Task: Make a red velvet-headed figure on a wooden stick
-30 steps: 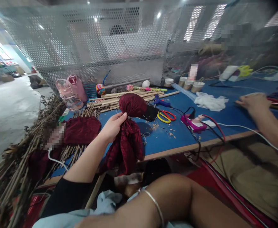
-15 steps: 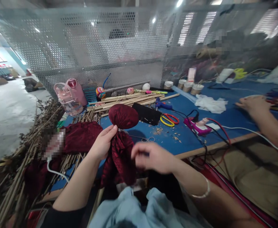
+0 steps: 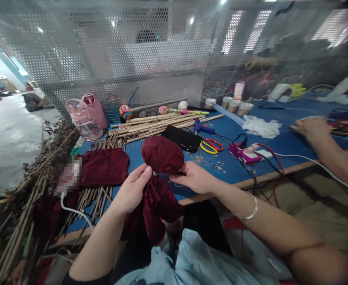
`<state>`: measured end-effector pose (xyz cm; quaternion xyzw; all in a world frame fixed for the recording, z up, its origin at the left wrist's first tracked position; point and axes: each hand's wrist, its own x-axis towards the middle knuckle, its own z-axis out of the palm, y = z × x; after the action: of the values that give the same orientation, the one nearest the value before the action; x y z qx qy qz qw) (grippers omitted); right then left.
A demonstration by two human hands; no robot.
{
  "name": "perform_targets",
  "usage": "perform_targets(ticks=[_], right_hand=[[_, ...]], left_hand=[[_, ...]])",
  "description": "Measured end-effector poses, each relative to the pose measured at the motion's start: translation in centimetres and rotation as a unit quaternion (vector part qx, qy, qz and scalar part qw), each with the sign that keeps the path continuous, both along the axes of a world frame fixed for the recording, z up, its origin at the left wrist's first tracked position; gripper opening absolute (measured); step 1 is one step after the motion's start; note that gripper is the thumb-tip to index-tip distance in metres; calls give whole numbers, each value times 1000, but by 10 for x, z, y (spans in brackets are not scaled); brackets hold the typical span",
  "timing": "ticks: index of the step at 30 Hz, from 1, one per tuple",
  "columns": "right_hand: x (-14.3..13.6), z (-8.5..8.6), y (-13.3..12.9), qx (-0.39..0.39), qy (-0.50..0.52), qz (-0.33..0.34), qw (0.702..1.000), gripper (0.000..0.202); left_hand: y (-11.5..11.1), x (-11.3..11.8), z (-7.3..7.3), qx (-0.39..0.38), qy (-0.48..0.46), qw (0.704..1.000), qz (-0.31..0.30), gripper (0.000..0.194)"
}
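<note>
A dark red cloth bundle (image 3: 162, 154) has a round, stuffed top and loose cloth hanging below its gathered neck. My left hand (image 3: 135, 188) pinches that neck between thumb and fingers. At the right side of the round top, my right hand (image 3: 196, 177) has its fingers closed on the cloth's lower edge; some fingertips are hidden behind it. A white tie shows at the neck beside my left thumb. More dark red cloth (image 3: 105, 167) lies flat to the left, on the blue table (image 3: 221, 172).
Behind are wooden sticks (image 3: 150, 123), a black cloth (image 3: 181, 138), scissors (image 3: 209, 147), a blue glue gun (image 3: 203, 127) and a purple power strip (image 3: 245, 154). Dried branches (image 3: 28, 190) lie left. At the right, another person's hand (image 3: 313, 128) rests over the table.
My right hand has moved up from beside the hanging cloth to the round top. The bundle has shifted slightly right and down, with my left hand still at its neck.
</note>
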<state>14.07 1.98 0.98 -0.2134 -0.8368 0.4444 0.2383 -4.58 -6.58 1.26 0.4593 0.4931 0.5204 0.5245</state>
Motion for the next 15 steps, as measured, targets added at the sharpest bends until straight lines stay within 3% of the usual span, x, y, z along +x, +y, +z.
perform_targets(ticks=[2, 5, 7, 9, 12, 15], right_hand=[[13, 9, -8, 128, -18, -33, 991, 26], [28, 28, -21, 330, -50, -47, 942, 26], [34, 48, -28, 388, -85, -16, 918, 28], [33, 73, -29, 366, -110, 23, 924, 31], [18, 100, -11, 232, -145, 117, 955, 29], [-1, 91, 21, 39, -198, 267, 942, 25]], left_hand=[[0, 2, -1, 5, 30, 999, 16, 41], [-2, 5, -7, 11, 86, 996, 1, 40], [-5, 9, -11, 2, 135, 990, -38, 31], [-11, 18, -12, -3, 187, 979, -80, 29], [-26, 37, -8, 7, 227, 961, -160, 30], [-41, 52, 3, 20, 231, 951, -204, 29]])
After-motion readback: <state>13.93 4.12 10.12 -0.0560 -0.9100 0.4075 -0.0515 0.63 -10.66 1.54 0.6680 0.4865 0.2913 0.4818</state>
